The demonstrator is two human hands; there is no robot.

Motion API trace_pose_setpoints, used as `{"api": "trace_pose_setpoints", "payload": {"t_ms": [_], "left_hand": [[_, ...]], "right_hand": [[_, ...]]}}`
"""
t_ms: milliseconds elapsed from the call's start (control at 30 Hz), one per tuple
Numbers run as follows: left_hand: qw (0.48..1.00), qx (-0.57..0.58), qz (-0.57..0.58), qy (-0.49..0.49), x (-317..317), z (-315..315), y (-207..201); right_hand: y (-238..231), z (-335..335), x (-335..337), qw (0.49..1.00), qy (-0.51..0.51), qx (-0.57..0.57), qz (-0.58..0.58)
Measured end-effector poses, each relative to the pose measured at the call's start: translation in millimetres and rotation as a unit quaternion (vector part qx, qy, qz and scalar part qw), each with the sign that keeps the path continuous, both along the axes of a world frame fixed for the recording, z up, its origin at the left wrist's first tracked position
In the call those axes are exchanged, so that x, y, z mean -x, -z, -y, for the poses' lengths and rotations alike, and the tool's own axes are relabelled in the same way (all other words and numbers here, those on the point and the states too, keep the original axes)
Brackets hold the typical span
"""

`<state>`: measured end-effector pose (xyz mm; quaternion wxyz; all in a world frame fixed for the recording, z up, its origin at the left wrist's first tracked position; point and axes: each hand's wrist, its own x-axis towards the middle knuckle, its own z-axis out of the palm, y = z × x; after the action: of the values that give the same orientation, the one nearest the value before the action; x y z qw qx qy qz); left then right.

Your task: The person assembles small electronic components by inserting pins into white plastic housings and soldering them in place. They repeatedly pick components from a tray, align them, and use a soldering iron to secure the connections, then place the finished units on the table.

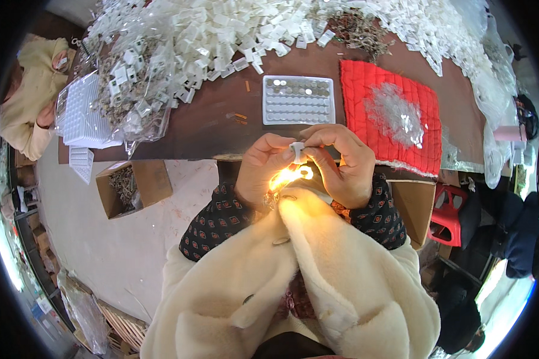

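Observation:
In front of my chest, both hands meet at a small white plastic battery case [296,149]. My left hand [260,170] pinches it from the left, thumb and index finger closed. From the other side, the fingers of my right hand [344,164] are closed against it. Just below it a bunch of lit string lights [288,177] glows warm yellow, its glare hiding the wires. On the table beyond my hands lies a white tray [299,121] with round pockets; silvery coin cells [308,92] fill its far rows.
Many white plastic cases [215,36] are heaped across the table's far side. A red quilted cloth [362,119] bearing small clear pieces [395,113] lies at right. Stacked trays [84,113] stand left, near another person [33,96]. Below are a cardboard box [153,182] and a red stool [449,215].

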<state>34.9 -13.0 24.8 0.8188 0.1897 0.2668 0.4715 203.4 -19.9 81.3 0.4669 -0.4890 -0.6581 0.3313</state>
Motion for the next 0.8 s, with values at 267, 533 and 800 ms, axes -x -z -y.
{"api": "trace_pose_setpoints", "payload": {"t_ms": [267, 533, 800], "left_hand": [[0.997, 0.028, -0.05, 0.05, 15, -3, -3], [0.999, 0.009, -0.04, 0.008, 20, -3, -3], [0.99, 0.053, 0.124, -0.051, 39, -21, 7]], "right_hand": [[2, -2, 1, 1.0, -0.025, -0.004, 0.015], [-6, -15, 7, 0.996, -0.081, 0.008, 0.037], [24, -111, 25, 0.959, -0.046, -0.142, 0.24]]}}
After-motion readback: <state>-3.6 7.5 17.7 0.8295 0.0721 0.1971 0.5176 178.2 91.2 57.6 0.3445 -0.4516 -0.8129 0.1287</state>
